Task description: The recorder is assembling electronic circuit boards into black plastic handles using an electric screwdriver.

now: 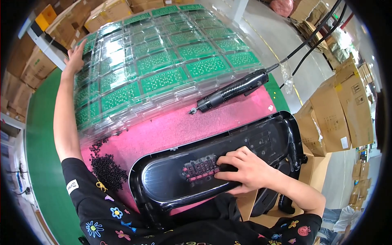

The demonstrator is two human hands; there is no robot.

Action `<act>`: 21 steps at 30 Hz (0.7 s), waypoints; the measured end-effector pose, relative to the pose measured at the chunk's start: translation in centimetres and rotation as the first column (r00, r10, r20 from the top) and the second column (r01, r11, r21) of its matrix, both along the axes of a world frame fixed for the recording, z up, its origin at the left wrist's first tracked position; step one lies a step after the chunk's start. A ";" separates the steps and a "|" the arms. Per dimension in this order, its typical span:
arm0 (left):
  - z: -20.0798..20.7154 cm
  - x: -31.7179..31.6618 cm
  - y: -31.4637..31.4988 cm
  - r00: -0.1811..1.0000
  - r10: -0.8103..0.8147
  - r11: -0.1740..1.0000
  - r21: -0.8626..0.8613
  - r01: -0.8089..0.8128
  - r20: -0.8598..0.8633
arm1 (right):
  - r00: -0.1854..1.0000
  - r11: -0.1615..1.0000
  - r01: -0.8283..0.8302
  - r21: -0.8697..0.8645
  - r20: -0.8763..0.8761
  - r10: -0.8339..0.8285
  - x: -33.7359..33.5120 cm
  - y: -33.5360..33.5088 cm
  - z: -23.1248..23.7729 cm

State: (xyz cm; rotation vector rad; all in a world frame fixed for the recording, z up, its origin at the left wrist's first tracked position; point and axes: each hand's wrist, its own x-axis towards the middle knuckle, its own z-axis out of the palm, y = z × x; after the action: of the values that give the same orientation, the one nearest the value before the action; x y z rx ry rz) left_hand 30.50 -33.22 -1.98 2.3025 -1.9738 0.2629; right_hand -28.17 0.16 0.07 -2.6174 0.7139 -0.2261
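My left hand (74, 59) reaches to the far left edge of a clear plastic tray (134, 118) of green circuit boards (163, 79), fingers stretched out beside a board. My right hand (245, 169) is bent over a long black plastic housing (167, 190) in front of me, fingers and thumb closed together. Something dark shows between them; I cannot make out what it is. Just left of these fingers, a cluster of small black buttons (200, 168) sits in the housing, with pink showing through its gaps.
A black electric screwdriver (232, 92) lies on the pink mat (175, 126), its cable running off to the upper right. Small black screws (107, 171) are heaped at the mat's left. Cardboard boxes (326, 116) stand at the right. More black parts (271, 196) lie in an open box below.
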 end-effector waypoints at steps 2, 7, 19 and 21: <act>0.3 -1.3 0.1 0.999 -0.008 0.998 -0.056 0.010 0.036 | 1.000 1.000 0.010 0.004 -0.007 -0.010 -0.1 0.0 -0.1; 0.0 0.3 0.7 0.976 0.103 0.899 -0.438 -0.009 0.192 | 1.000 1.000 -0.017 -0.013 0.003 0.017 -0.1 0.1 0.1; 16.4 -11.2 11.1 0.425 -0.661 0.681 -0.732 -0.008 -0.619 | 0.990 0.998 -0.048 -0.046 0.132 0.054 -0.5 0.8 -0.4; 13.6 -14.7 14.0 0.033 -0.603 0.774 -0.574 0.265 -0.797 | 0.960 0.996 0.040 0.078 0.274 -0.060 -0.1 0.2 -0.5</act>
State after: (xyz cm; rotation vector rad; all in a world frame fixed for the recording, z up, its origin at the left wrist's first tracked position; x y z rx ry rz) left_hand 15.80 -19.22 11.59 0.8963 -1.5214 -0.7938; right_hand -28.28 0.39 -0.48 -2.4352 0.6764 -0.5589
